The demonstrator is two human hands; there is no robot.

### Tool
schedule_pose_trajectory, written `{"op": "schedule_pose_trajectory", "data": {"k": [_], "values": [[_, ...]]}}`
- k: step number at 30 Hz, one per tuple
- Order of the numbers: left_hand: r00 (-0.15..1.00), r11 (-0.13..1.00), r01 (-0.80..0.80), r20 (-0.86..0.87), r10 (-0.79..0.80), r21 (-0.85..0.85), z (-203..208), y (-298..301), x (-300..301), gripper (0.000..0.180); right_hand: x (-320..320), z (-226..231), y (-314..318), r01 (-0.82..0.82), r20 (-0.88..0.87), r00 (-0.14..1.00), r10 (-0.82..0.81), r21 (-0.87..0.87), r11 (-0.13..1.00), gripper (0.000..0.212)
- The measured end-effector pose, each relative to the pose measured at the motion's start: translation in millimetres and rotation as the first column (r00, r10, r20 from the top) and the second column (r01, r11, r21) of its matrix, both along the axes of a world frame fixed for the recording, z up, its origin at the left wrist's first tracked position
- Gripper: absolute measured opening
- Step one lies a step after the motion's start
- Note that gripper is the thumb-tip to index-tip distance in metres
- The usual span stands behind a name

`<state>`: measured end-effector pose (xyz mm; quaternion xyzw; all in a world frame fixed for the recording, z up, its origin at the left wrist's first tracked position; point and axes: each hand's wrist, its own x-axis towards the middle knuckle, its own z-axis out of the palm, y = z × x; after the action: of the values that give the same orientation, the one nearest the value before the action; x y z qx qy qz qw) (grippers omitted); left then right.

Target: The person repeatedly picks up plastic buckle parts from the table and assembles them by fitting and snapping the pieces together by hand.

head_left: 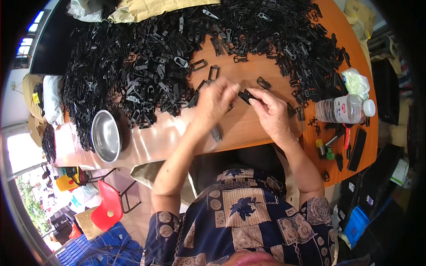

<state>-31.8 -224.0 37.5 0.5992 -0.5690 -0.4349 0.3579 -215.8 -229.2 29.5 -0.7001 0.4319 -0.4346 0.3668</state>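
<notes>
Clip [245,96] is above the table [255,131], held in my right hand [274,117], roughly mid-view. Thumb and forefinger are clamped on its lower right end. Long axis runs on a slant, upper left to lower right; the free end points up-left, toward my left hand [214,103]. That hand is just beside it, fingers bent (motion blur there, so I cannot tell whether they pinch anything or touch the clip). Both forearms come up from the lower edge, wrists over the table.

Around the work: big heap of black parts [153,57] along the far side and down the left. One loose clip [263,83] lies beyond my right hand, its long axis slanting much like the held one. Grey piece [216,134] is on the table by my left wrist. Steel bowl [106,136] near the left end. On the right, clear bottle [339,109], white cap toward the right edge of view; pale bag [356,83] just behind it. Black bar [356,150] lies nearer me, running lengthwise away from my body.
</notes>
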Motion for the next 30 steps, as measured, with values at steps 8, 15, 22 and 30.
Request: {"op": "schedule_pose_trajectory", "data": {"k": [8,15,22,30], "values": [[0.459,0.896,0.305,0.874,0.158,-0.323,-14,-121,58,0.036,-8,-15,-7,-0.143,0.179,0.980,0.091,0.303,0.942,0.027],[0.460,0.858,0.402,0.881,0.113,-0.320,4,-103,72,0.021,-13,-12,-9,-0.194,0.368,0.929,0.035,0.405,0.894,0.020],[0.764,0.946,0.202,-0.646,0.009,0.252,28,10,50,0.026,-3,29,12,-0.218,0.136,0.969,0.206,0.082,0.973,0.018],[0.643,0.957,0.187,-0.764,0.050,0.220,33,73,43,0.026,7,54,42,-0.334,-0.054,0.942,0.332,-0.041,0.942,0.012]]}}
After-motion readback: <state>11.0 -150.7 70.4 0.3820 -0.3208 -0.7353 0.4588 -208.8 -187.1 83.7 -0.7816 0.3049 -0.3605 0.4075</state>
